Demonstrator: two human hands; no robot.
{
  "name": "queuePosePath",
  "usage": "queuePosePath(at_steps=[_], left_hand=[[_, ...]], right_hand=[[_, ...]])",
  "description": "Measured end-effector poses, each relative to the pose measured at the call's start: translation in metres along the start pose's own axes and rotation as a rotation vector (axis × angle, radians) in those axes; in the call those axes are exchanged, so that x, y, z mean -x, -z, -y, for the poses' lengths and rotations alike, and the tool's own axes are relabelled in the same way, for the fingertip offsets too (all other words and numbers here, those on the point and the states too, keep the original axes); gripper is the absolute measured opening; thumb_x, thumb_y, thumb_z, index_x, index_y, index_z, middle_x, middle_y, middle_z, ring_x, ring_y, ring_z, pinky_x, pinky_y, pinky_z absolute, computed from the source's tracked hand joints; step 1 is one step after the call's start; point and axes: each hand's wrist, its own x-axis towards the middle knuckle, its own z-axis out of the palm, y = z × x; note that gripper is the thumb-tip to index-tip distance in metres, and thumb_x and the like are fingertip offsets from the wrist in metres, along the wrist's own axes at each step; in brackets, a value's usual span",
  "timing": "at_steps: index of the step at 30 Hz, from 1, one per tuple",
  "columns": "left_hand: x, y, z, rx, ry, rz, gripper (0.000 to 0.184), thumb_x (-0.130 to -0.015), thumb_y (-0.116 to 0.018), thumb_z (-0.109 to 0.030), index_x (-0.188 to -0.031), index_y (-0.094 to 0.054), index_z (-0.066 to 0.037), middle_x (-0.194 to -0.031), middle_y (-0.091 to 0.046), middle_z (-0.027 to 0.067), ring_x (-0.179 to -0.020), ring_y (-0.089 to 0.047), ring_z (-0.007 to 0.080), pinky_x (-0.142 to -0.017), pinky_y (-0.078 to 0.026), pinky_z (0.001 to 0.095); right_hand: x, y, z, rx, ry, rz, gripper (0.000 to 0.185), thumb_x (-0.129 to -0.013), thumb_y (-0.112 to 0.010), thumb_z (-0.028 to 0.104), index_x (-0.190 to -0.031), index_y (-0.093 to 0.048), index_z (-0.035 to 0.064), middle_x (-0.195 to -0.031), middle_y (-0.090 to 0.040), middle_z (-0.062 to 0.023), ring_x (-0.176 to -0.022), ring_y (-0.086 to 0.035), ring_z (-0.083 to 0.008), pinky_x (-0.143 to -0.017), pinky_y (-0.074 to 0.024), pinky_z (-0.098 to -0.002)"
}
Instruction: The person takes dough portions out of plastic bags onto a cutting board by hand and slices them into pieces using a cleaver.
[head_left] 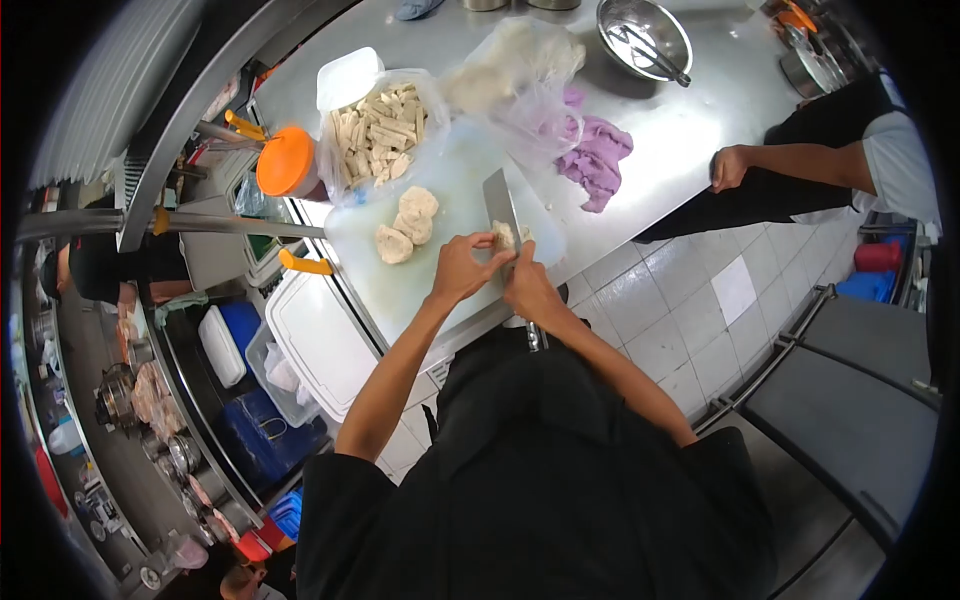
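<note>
One steel surface (680, 140) carries a pale board (365, 285), with a bag of strips (385, 130) on the board's far left part and a purple cloth (597, 160) beyond its right side. The knife (497, 200) is gripped in the right hand (530, 285), blade against a pale piece (505, 238) on the board. The left hand (465, 270), fingers drawn narrow, steadies that piece. Three pale lumps (413, 228) lie just left of the hands.
</note>
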Motion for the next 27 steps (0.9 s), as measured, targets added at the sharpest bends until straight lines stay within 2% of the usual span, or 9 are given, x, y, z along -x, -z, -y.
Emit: queuePosePath(at_steps=[2,6,8,10,13,19,22,23,27], left_hand=[[-0.001,0.001,-0.003,0.011,0.061,0.009,0.049,-0.076,-0.078,-0.042,-0.105,-0.069,-0.004,-0.089,-0.072,0.0071,-0.091,-0.064,0.0270,-0.080,-0.050,0.0398],[-0.005,0.000,-0.010,-0.219,0.053,-0.085,0.039,-0.078,-0.078,-0.038,-0.099,-0.070,-0.005,-0.089,-0.073,0.0111,-0.088,-0.069,0.0244,-0.078,-0.053,0.0353],[-0.004,-0.008,-0.003,-0.192,0.040,-0.109,0.039,-0.078,-0.077,-0.039,-0.098,-0.069,-0.006,-0.090,-0.071,0.0094,-0.087,-0.067,0.0253,-0.077,-0.052,0.0371],[0.002,-0.012,0.000,-0.173,0.037,-0.117,0.038,-0.078,-0.076,-0.040,-0.097,-0.068,-0.007,-0.091,-0.070,0.0077,-0.085,-0.064,0.0261,-0.076,-0.050,0.0388],[0.009,-0.016,-0.016,-0.024,0.035,-0.171,0.034,-0.078,-0.076,-0.034,-0.098,-0.067,-0.009,-0.095,-0.065,0.0070,-0.086,-0.063,0.0252,-0.075,-0.050,0.0376],[0.007,-0.019,-0.037,0.039,-0.174,-0.258,0.037,-0.076,-0.079,-0.024,-0.106,-0.064,-0.008,-0.093,-0.061,0.0081,-0.084,-0.062,0.0226,-0.075,-0.051,0.0361],[0.006,-0.022,-0.028,0.062,-0.154,-0.166,0.042,-0.075,-0.079,-0.023,-0.110,-0.062,-0.007,-0.095,-0.062,0.0093,-0.086,-0.063,0.0234,-0.078,-0.051,0.0361],[0.006,-0.023,-0.024,0.101,-0.148,-0.169,0.043,-0.075,-0.079,-0.023,-0.111,-0.062,-0.007,-0.096,-0.062,0.0096,-0.086,-0.063,0.0239,-0.080,-0.052,0.0361],[0.008,-0.028,-0.026,0.090,-0.157,-0.192,0.046,-0.074,-0.079,-0.022,-0.113,-0.061,-0.007,-0.097,-0.062,0.0110,-0.088,-0.064,0.0252,-0.082,-0.052,0.0367]], right_hand=[[0.005,-0.002,-0.001,0.064,0.249,0.026,0.035,-0.087,-0.052,0.001,-0.111,-0.026,-0.0055,-0.076,-0.058,-0.0364,-0.075,-0.059,-0.0556,-0.067,-0.0440,-0.0603],[0.014,0.022,-0.008,-0.116,0.091,0.137,0.034,-0.089,-0.053,0.003,-0.111,-0.029,-0.0057,-0.074,-0.058,-0.0352,-0.074,-0.060,-0.0541,-0.067,-0.0444,-0.0587],[0.012,0.032,-0.032,0.093,0.330,-0.114,0.030,-0.095,-0.051,0.010,-0.114,-0.031,-0.0026,-0.061,-0.059,-0.0188,-0.044,-0.059,-0.0283,-0.042,-0.0462,-0.0424],[0.020,0.048,-0.030,-0.024,0.182,-0.085,0.031,-0.092,-0.054,0.007,-0.114,-0.035,-0.0030,-0.071,-0.061,-0.0280,-0.065,-0.063,-0.0455,-0.055,-0.0468,-0.0504],[0.033,0.072,-0.013,-0.136,0.007,-0.007,0.033,-0.095,-0.056,0.014,-0.119,-0.037,0.0025,-0.062,-0.061,-0.0186,-0.047,-0.062,-0.0287,-0.047,-0.0490,-0.0425],[0.016,0.037,-0.028,-0.189,0.037,0.019,0.046,-0.096,-0.053,0.010,-0.132,-0.026,0.0002,-0.056,-0.057,-0.0146,-0.042,-0.057,-0.0237,-0.039,-0.0446,-0.0393],[-0.001,0.004,-0.061,-0.052,0.255,-0.122,0.047,-0.096,-0.050,0.008,-0.132,-0.021,-0.0014,-0.060,-0.059,-0.0189,-0.044,-0.059,-0.0296,-0.040,-0.0470,-0.0423],[0.009,0.015,-0.036,-0.061,0.129,-0.037,0.033,-0.092,-0.048,0.003,-0.113,-0.024,-0.0052,-0.068,-0.059,-0.0315,-0.068,-0.059,-0.0526,-0.059,-0.0432,-0.0561],[0.012,0.013,-0.039,-0.062,0.155,-0.031,0.034,-0.092,-0.048,0.004,-0.114,-0.024,-0.0052,-0.068,-0.059,-0.0312,-0.067,-0.060,-0.0507,-0.058,-0.0438,-0.0548]])
